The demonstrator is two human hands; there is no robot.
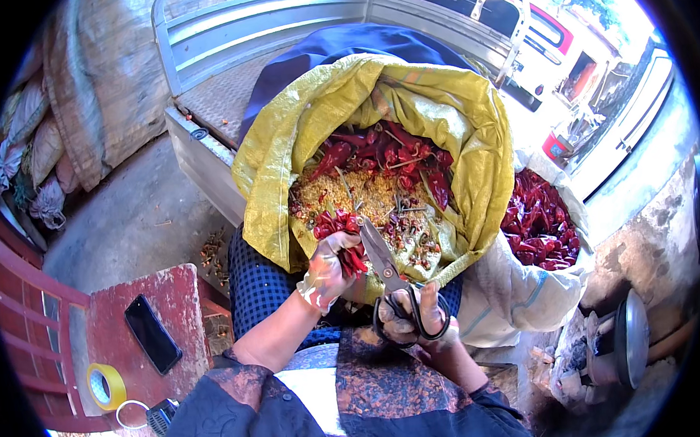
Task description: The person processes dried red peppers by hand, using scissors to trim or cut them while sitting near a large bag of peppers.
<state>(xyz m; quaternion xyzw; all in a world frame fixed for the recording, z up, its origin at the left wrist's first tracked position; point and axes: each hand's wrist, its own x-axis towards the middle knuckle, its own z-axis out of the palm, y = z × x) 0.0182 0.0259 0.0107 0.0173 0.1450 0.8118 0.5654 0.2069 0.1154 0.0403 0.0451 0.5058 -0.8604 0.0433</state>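
Observation:
My gloved left hand (329,269) grips a bunch of dried red chilies (337,224), some above the fingers and some below. My right hand (420,318), also gloved, has its thumb and fingers through the black handles of a pair of scissors (381,255). The blades point up and left, their tips beside the chilies; whether they are parted is hard to tell. Both hands are over the near side of a wide-open yellow woven sack (268,222). Inside it, whole red chilies (382,152) lie behind a layer of yellow seeds (348,186) with cut stems.
A white woven sack (541,304) of red chilies (540,222) stands at the right. Behind is a metal truck bed (211,131). On a worn red chair (102,305) at the left lie a phone (153,334) and yellow tape (114,387). A lidded pot (632,340) is at lower right.

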